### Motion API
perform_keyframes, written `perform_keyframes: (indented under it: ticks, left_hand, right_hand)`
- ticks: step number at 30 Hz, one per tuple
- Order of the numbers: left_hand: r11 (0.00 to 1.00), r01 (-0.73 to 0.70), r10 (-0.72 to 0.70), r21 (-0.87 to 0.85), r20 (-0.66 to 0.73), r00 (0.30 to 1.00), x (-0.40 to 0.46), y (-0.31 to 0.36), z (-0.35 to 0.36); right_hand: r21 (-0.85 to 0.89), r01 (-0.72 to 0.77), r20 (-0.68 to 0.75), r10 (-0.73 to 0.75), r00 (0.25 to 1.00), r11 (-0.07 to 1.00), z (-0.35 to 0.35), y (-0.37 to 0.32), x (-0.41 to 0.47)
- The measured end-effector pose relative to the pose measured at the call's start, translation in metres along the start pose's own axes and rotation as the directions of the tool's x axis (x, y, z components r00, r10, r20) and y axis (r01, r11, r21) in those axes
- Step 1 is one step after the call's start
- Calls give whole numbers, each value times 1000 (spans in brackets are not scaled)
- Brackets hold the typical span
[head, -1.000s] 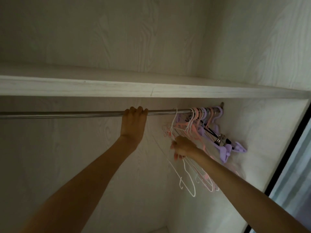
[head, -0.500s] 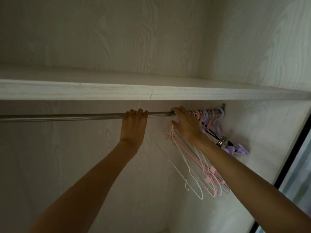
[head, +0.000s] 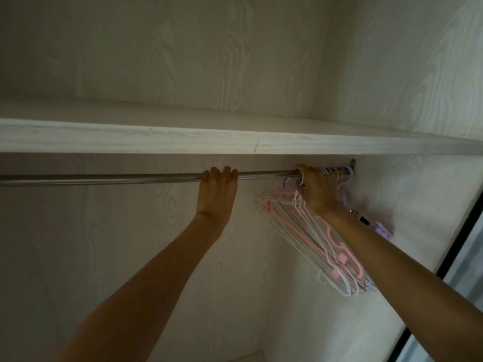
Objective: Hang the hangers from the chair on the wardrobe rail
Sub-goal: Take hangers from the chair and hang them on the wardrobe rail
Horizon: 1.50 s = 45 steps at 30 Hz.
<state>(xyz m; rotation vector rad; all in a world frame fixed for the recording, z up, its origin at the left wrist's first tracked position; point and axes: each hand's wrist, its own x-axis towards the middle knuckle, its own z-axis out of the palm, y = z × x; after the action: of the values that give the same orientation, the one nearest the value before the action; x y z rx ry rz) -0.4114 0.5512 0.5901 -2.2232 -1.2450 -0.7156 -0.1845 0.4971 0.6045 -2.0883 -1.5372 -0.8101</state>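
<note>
A metal wardrobe rail runs left to right under a pale shelf. My left hand grips the rail near its middle, fingers curled over the top. At the rail's right end hangs a bunch of several pink, white and lilac hangers, tilted down to the right. My right hand is up at the rail among their hooks, fingers curled round the hooks where they sit on the rail. The hooks under my palm are hidden.
The pale wood shelf sits just above the rail. The wardrobe's right side wall stands close behind the hangers. A dark sliding-door frame runs down the right edge. A lilac clip hanger sticks out behind my right forearm.
My right hand rose from the hangers' bodies to the rail and slid right, pushing the hooks toward the wall. The bunch swung. My left hand stayed on the rail.
</note>
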Motion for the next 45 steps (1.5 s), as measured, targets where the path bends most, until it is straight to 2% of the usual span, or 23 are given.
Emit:
perform_keyframes:
  ticks: [4,6,8,10,11,14,16,18,21,24,25,27,29,33,37,39,43,45]
  left_hand:
    - [1000,-16,15,-4,-9,1000,-1,-3,2]
    - [1000,-16,14,-15,-88,996,-4,-5,1]
    - [997,-51,48,-64,-51,998,-11,-7,6]
    - [994,-69,68,-81,-20,997,-23,-8,12]
    - [992,-85,79,-92,-65,995,-31,-9,11]
    - [956,-215,177,-199,-194,965,-68,11,25]
    - [902,-238,231,-360,-63,971,-98,39,22]
    - [860,-132,262,-493,204,943,-122,70,19]
    - [814,-17,366,-580,491,790,-155,117,28]
    - [779,59,460,-624,633,623,-187,163,39]
    - [760,85,501,-645,663,555,-204,192,38]
    - [691,228,555,-686,706,441,-224,224,41]
    - [643,307,616,-701,713,335,-258,280,34]
    - [610,470,630,-637,751,200,-319,370,15]
    - [614,578,623,-537,780,63,-375,438,16]
    - [622,587,630,-519,777,20,-395,461,21]
    - [711,502,610,-493,787,-90,-428,511,50]
    - [743,441,593,-504,801,-82,-440,534,71]
  right_hand:
    - [40,15,34,-16,999,999,-4,0,-8]
    - [76,-16,73,10,997,997,-9,-1,-21]
    - [82,-28,90,21,996,996,-13,-2,-39]
    - [95,1,29,-4,1000,995,-17,2,-67]
    - [104,13,20,-15,1000,994,-20,3,-80]
    - [142,-13,126,-5,992,990,-22,14,-129]
    - [155,-51,169,25,985,987,-26,24,-171]
    - [156,-75,207,42,978,985,-33,36,-214]
    - [161,-183,385,109,916,970,-47,57,-279]
    - [155,-256,498,148,854,954,-56,86,-341]
    - [144,-317,548,191,814,937,-66,106,-373]
    - [125,-405,625,246,741,906,-72,131,-415]
    - [29,-490,709,328,624,871,-90,172,-478]
    - [-104,-658,851,409,329,746,-119,238,-589]
    - [-209,-776,882,458,114,595,-146,285,-686]
    - [-262,-815,867,497,37,517,-152,301,-725]
    - [-355,-879,815,567,-123,319,-142,333,-794]
    - [-377,-882,803,573,-160,282,-128,343,-811]
